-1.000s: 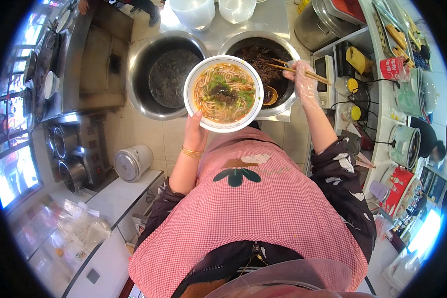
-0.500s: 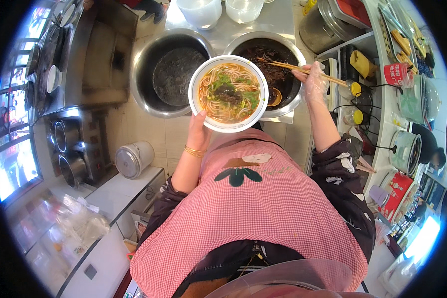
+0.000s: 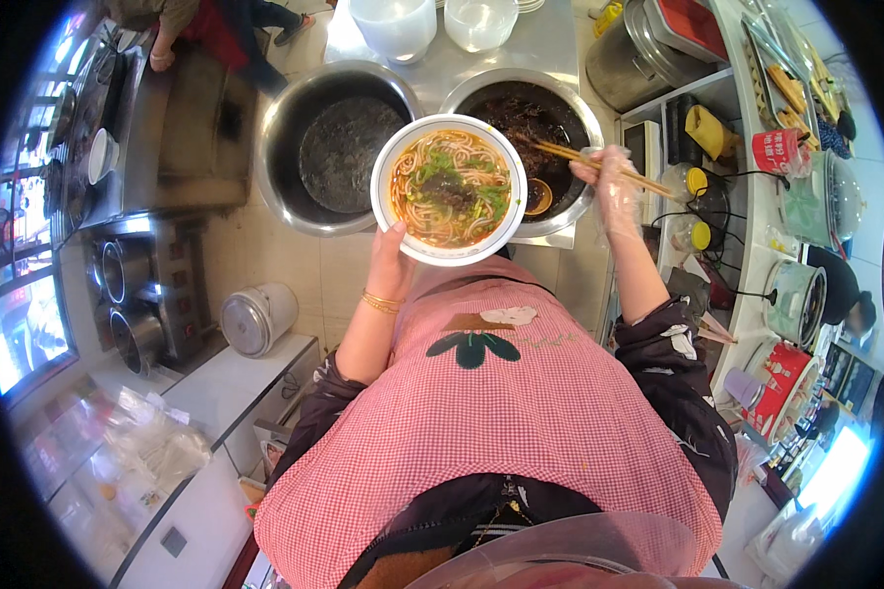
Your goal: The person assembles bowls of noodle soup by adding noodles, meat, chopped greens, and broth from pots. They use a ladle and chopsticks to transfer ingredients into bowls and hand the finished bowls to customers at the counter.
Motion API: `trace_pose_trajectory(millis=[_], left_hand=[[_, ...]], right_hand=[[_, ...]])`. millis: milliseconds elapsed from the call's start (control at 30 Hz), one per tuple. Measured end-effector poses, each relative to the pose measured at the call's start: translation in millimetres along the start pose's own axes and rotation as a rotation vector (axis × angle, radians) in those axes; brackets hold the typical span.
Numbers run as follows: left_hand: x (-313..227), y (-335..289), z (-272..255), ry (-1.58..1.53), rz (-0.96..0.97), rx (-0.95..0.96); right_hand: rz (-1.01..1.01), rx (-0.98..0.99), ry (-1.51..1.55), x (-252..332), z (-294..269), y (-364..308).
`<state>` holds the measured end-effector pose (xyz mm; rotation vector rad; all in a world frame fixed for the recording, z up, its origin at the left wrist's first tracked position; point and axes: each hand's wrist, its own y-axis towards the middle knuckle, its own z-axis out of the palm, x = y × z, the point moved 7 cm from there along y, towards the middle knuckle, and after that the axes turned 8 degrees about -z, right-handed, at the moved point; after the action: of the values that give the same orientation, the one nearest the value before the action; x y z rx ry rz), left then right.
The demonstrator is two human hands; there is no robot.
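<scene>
My left hand [image 3: 392, 260] is closed on the near left rim of a white bowl [image 3: 383, 222]. Noodles in reddish broth [image 3: 462, 224] fill it, topped with chopped greens and a dark heap. In a clear plastic glove, my right hand [image 3: 614, 180] grips a pair of long wooden chopsticks [image 3: 557, 149]. Their tips reach over a large steel basin [image 3: 589, 110] of dark liquid with brown shreds, where a round ladle [image 3: 538, 197] also lies. The bowl overlaps the near left edge of that basin and part of a second steel basin [image 3: 273, 167] holding grey, cloudy liquid.
Behind the basins, clear plastic tubs [image 3: 395, 27] stand on a steel table [image 3: 521, 51]. Right of me is a shelf with yellow-lidded jars [image 3: 690, 234], black cables and a lidded steel pot [image 3: 648, 59]. At far left, another person [image 3: 192, 34] stands by a stove. A white bucket [image 3: 255, 319] sits left.
The chopsticks have shifted slightly right and lower with my right hand. The bowl stays nearly still. Another person has come further into view at the upper left.
</scene>
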<state>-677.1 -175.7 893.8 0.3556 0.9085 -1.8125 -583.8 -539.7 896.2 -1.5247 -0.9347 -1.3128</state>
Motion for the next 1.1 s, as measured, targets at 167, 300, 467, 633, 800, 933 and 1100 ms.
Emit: trace_pose_trajectory(millis=[167,300,467,633,800,933,1100], left_hand=[[0,-1,0,0.002,-0.001,0.004],[-1,-2,2,0.002,-0.005,0.015],[-1,-2,2,0.009,-0.003,0.017],[1,-2,0,-0.007,-0.008,-0.008],[2,-2,-2,-0.016,-0.034,0.003],[2,-2,-6,-0.045,-0.039,0.009],[6,-1,-9,-0.072,-0.071,-0.025]], right_hand=[[-0.073,-0.047,0.089,-13,0,-3],[-0.083,-0.070,0.118,-11,-13,-3],[-0.092,-0.118,0.006,14,-25,-15],[-0.132,-0.176,0.059,47,-29,-37],[-0.153,-0.174,0.104,80,-17,-60],[-0.254,-0.114,0.110,112,4,-87],[-0.319,0.085,0.233,125,44,-116]])
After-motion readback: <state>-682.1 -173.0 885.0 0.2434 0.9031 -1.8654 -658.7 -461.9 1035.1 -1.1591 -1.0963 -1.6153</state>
